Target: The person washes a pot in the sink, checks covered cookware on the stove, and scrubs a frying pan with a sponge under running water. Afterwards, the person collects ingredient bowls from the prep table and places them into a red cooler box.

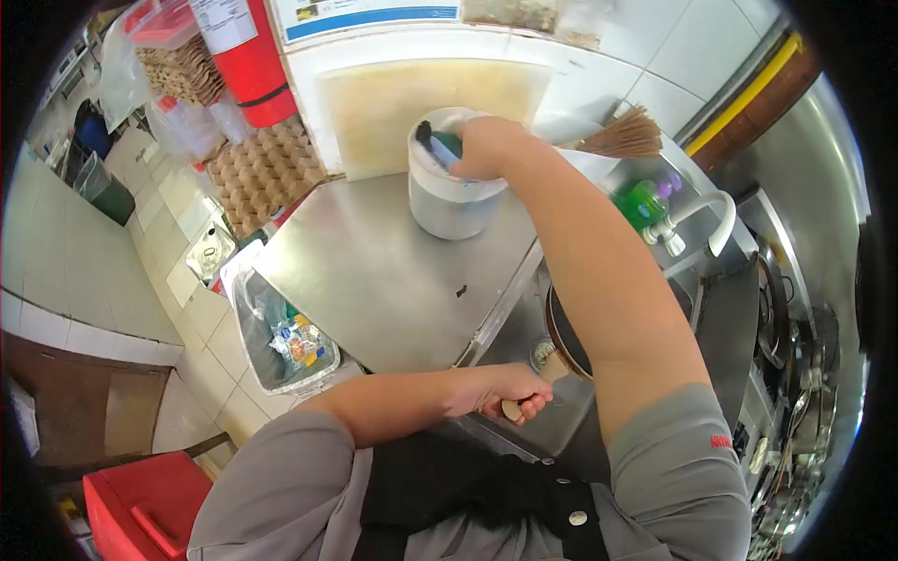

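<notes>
My right hand [489, 150] reaches into the top of a white bucket [456, 208] on the steel counter [374, 280]. Its fingers are closed around a green and light-blue item [443, 148] at the bucket's mouth, and a black piece sticks up beside it. My left hand [516, 390] is wrapped round a light wooden handle [556, 366] over the steel sink [552, 430]. Behind my right forearm, a dark round pan [569, 327] shows in part in the sink.
A cutting board [365, 112] leans on the wall behind the bucket. Right of it are a straw brush [629, 136], a green soap bottle [644, 204] and a white faucet [720, 220]. A lined bin [248, 323] stands left of the counter, with egg trays [260, 178] beyond.
</notes>
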`<state>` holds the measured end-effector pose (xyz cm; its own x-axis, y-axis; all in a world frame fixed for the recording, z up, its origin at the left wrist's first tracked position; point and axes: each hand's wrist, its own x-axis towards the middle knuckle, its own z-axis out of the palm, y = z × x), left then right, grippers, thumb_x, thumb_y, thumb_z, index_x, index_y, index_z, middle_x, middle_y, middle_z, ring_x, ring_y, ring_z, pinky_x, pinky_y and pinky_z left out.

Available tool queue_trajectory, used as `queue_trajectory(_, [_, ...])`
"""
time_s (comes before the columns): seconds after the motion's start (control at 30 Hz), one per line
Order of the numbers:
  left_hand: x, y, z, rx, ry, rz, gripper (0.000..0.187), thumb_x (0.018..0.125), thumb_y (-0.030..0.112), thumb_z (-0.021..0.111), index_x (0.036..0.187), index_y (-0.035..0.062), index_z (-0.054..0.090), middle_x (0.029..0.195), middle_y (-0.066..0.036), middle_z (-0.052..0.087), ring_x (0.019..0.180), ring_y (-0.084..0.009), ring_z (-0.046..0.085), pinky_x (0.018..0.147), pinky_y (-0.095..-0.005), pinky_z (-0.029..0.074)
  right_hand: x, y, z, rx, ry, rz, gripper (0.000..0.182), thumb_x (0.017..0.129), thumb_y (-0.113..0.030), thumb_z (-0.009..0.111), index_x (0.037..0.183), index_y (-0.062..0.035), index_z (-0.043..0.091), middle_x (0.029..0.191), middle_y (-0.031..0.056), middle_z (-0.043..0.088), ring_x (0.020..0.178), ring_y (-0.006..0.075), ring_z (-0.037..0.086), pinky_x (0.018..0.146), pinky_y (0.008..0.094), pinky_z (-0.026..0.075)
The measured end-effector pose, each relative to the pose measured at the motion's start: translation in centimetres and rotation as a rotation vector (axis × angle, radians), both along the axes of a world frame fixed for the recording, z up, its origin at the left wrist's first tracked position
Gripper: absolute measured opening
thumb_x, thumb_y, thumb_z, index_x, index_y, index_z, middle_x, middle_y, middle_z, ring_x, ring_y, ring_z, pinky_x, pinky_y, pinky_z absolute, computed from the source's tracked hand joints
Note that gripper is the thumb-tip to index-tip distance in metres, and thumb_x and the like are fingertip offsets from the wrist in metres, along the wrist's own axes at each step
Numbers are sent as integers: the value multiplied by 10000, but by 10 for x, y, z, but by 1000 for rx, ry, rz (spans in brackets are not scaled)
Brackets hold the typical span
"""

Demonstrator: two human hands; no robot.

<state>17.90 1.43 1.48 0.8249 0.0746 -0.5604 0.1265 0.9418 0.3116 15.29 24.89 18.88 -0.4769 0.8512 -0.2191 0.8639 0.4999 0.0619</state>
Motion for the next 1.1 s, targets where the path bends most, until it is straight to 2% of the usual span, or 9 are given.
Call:
queue_trajectory(0.13, [-9, -3, -5, 3, -2, 23, 140, 927, 125, 551, 867, 141, 425, 612, 63, 439, 460, -37, 419, 443, -253, 401, -9, 20, -34, 33, -32, -17, 267, 831, -186, 604, 1048, -96, 731, 1082, 148, 704, 1040, 292, 666, 877, 394, 532])
queue_trajectory(0.3, [-28, 5, 22, 196, 56, -57, 222, 924, 146, 557, 738, 153, 437, 592, 72, 417, 445, -36, 398, 429, -248, 404, 24, 1, 2, 405, 391, -23, 328, 835, -182, 533, 1118, -57, 642, 1065, 206, 677, 1056, 370, 626, 902, 460, 496])
queue_trajectory(0.4, [-14, 5, -27, 127, 167, -18, 200, 942, 142, 542, 764, 139, 450, 590, 75, 380, 446, -42, 355, 438, -254, 405, 98, -18, 22, 608, 491, -94, 300, 848, -233, 508, 1015, -33, 657, 870, 235, 684, 838, 409, 664, 773, 488, 533])
queue_trajectory(0.47, [-21, 7, 5, 68, 122, 70, 103, 956, 127, 521, 858, 121, 489, 598, 65, 396, 456, -51, 383, 447, -274, 393, 166, -26, -3, 542, 331, -175, 280, 846, -236, 513, 970, -42, 672, 864, 229, 689, 844, 401, 669, 774, 491, 532])
queue_trajectory(0.53, [-21, 8, 10, 110, 129, 54, 83, 956, 148, 521, 880, 123, 495, 602, 64, 399, 461, -55, 397, 454, -281, 389, 207, -57, -29, 140, 138, -513, 290, 844, -202, 539, 1075, -63, 647, 1038, 199, 689, 990, 356, 663, 853, 465, 528])
queue_trajectory(0.67, [-16, 10, 13, 157, 146, 15, 81, 943, 161, 539, 880, 134, 495, 617, 62, 420, 453, -57, 404, 471, -282, 394, 269, -114, -136, 27, 181, -568, 287, 831, -173, 581, 1088, -60, 639, 1061, 209, 665, 1022, 379, 644, 882, 463, 514])
queue_trajectory(0.73, [-14, 10, 20, 175, 156, -2, 78, 934, 159, 549, 882, 137, 495, 624, 62, 431, 451, -57, 407, 477, -282, 395, 281, -143, -180, -47, 225, -410, 310, 822, -116, 596, 1123, -48, 613, 1085, 225, 650, 1051, 385, 630, 900, 459, 507])
queue_trajectory(0.93, [-14, 0, 30, 210, 192, -94, 75, 931, 177, 553, 898, 146, 493, 625, 61, 421, 445, -60, 403, 478, -275, 397, 343, -168, -212, -123, 65, -550, 416, 815, -52, 602, 1228, -30, 551, 1128, 218, 644, 1064, 393, 625, 910, 463, 504])
queue_trajectory(1.1, [1, -7, 39, 293, 261, -279, 95, 925, 196, 546, 878, 148, 479, 625, 54, 408, 440, -60, 396, 455, -271, 386, 328, -118, -236, -20, 608, -869, 299, 811, -154, 621, 1074, -13, 642, 1041, 234, 675, 1013, 363, 653, 860, 452, 518])
